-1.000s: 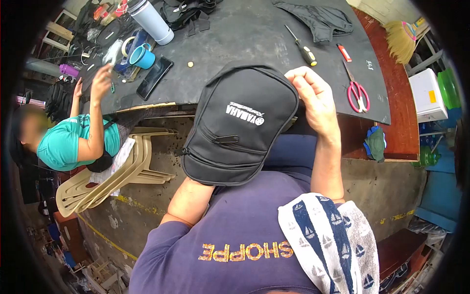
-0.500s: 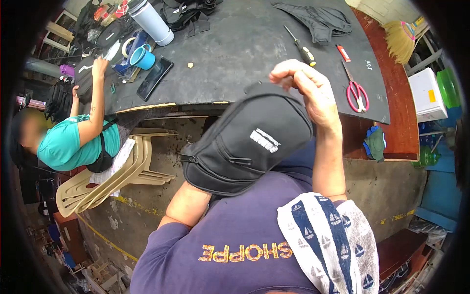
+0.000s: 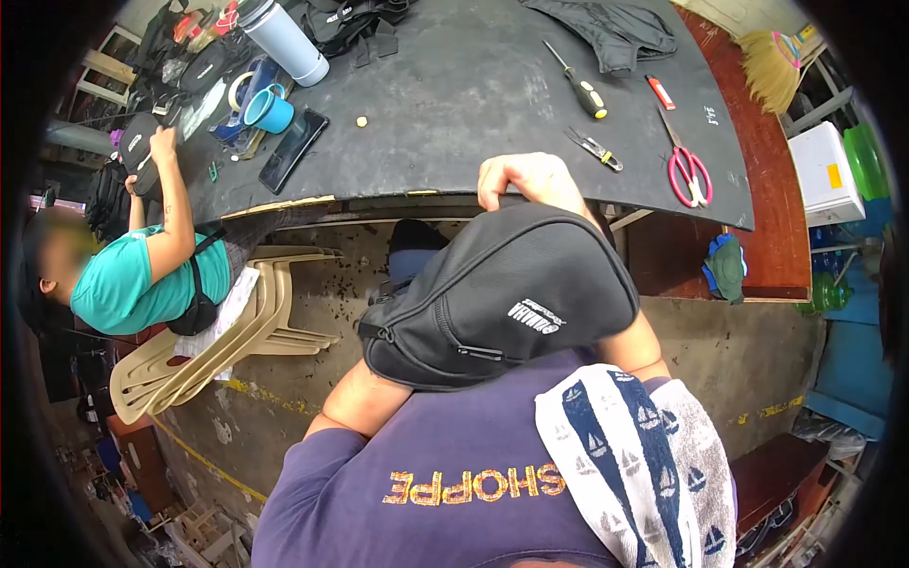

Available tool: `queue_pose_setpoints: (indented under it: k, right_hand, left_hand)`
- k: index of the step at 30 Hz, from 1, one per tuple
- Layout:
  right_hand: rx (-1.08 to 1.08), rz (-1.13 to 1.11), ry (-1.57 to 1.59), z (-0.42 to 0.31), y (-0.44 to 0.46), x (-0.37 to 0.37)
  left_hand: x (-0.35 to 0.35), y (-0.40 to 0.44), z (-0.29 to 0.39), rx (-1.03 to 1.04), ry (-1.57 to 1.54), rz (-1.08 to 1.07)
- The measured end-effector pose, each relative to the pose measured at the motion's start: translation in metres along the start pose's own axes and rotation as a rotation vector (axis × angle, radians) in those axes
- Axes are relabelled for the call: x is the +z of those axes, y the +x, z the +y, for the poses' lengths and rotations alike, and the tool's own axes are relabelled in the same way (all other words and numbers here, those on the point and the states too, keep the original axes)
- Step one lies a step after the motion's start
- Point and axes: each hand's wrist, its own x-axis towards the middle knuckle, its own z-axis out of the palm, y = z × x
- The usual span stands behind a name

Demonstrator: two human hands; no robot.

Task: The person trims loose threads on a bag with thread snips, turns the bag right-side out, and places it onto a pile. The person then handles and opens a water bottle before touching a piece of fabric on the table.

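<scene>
A black zippered bag with white lettering lies tilted across my lap, in front of my chest. My left forearm runs behind or into its lower left end, and the bag hides that hand. My right hand is at the bag's far upper edge, its fingers curled and closed. What those fingers hold, if anything, does not show. Part of my right forearm passes behind the bag. On the table beyond are small nippers, red-handled scissors and a screwdriver.
A co-worker in a green shirt handles another black bag at left. The dark table carries a phone, a blue mug, a tumbler, a red cutter and black fabric. Stacked plastic chairs stand left.
My right hand has moved left and behind the bag's far edge. The bag has turned and shifted slightly right, and the nippers now show. The co-worker's raised hand has lowered towards their bag.
</scene>
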Motion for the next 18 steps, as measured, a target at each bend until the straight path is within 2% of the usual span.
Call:
queue_pose_setpoints:
  k: [1, 3, 4, 7, 8, 10, 13, 15, 18]
  right_hand:
    - [-0.069, -0.003, -0.009, 0.004, -0.002, 0.0]
    - [-0.208, -0.016, -0.024, 0.01, -0.003, 0.002]
    - [-0.208, -0.017, -0.023, 0.009, -0.001, 0.003]
    - [-0.171, 0.276, -0.322, -0.003, 0.004, 0.007]
    - [-0.173, 0.273, -0.321, -0.006, 0.006, 0.004]
    - [-0.118, 0.676, -0.304, -0.011, 0.003, -0.007]
    - [-0.087, 0.671, -0.245, -0.012, -0.022, -0.034]
    - [-0.072, 0.673, -0.218, -0.007, -0.034, -0.032]
    - [0.164, 0.384, -0.341, -0.009, -0.057, 0.012]
  left_hand:
    - [0.014, 0.012, -0.004, -0.005, -0.022, 0.001]
    - [-0.002, -0.002, -0.013, -0.021, -0.064, 0.009]
    - [-0.002, -0.006, -0.013, -0.028, -0.085, 0.009]
    - [0.007, 0.019, -0.011, -0.051, -0.146, 0.005]
    - [-0.006, 0.023, -0.021, -0.058, -0.165, 0.007]
    - [-0.014, 0.031, -0.029, -0.077, -0.206, 0.014]
    - [-0.017, 0.029, -0.029, -0.099, -0.241, 0.025]
    - [-0.027, 0.031, -0.034, -0.088, -0.398, 0.013]
    - [-0.034, 0.06, -0.043, -0.064, -0.637, -0.005]
